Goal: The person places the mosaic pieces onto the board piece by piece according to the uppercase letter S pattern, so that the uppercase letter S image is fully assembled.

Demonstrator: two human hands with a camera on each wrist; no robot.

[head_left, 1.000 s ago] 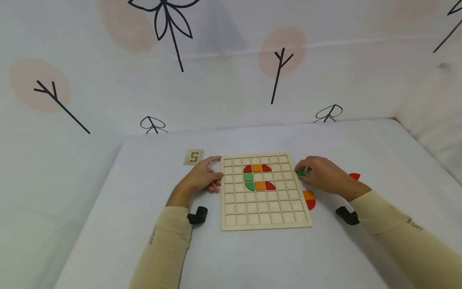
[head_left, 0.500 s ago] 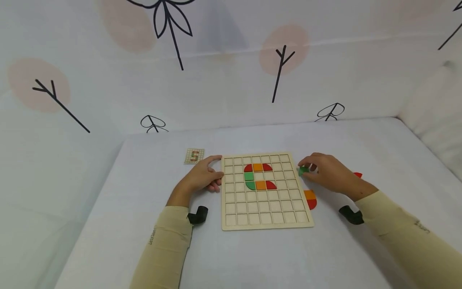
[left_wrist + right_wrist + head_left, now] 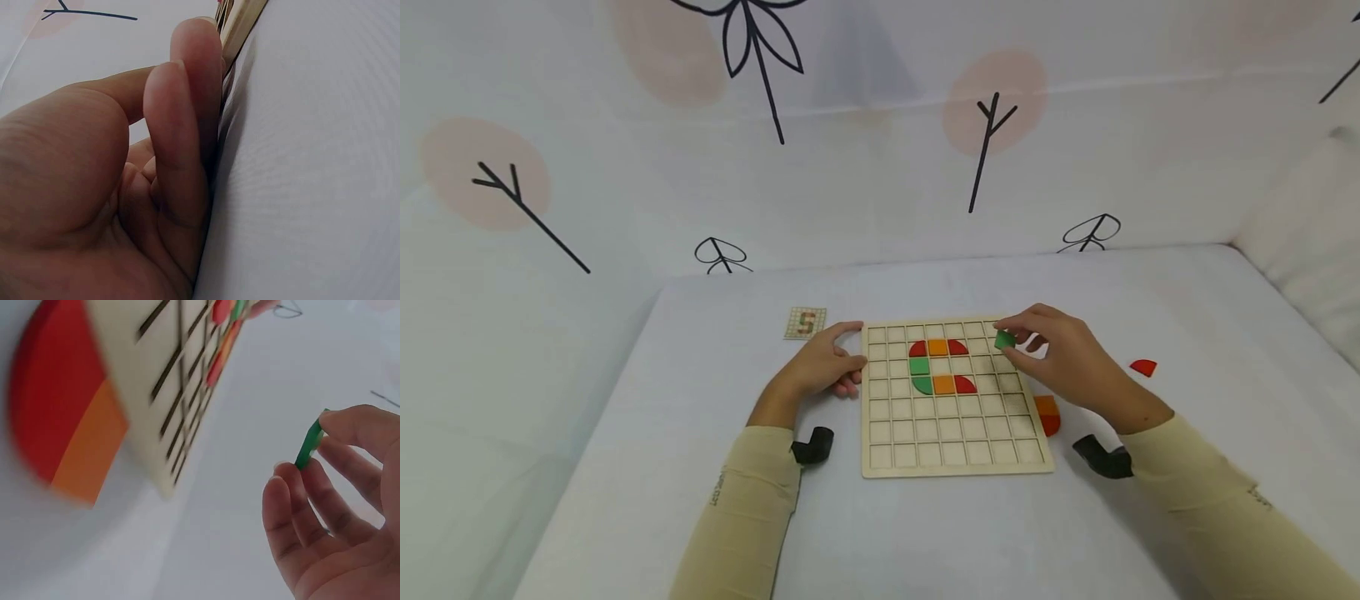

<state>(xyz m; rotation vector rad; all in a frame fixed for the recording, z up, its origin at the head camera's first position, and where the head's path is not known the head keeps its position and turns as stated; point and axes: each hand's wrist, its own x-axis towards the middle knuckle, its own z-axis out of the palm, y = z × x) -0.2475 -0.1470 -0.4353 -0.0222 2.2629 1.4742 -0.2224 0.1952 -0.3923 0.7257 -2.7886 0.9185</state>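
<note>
Fingers of right hand pinch green tile by edges, over far right part of board! Looks light, stiff, maybe slippery; edges best hold. Left hand, not gripping, touches board's left edge.

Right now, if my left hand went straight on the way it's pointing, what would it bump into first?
Most likely the board: the left hand looks to be right at its left edge, though exact contact is hard to make out.
</note>
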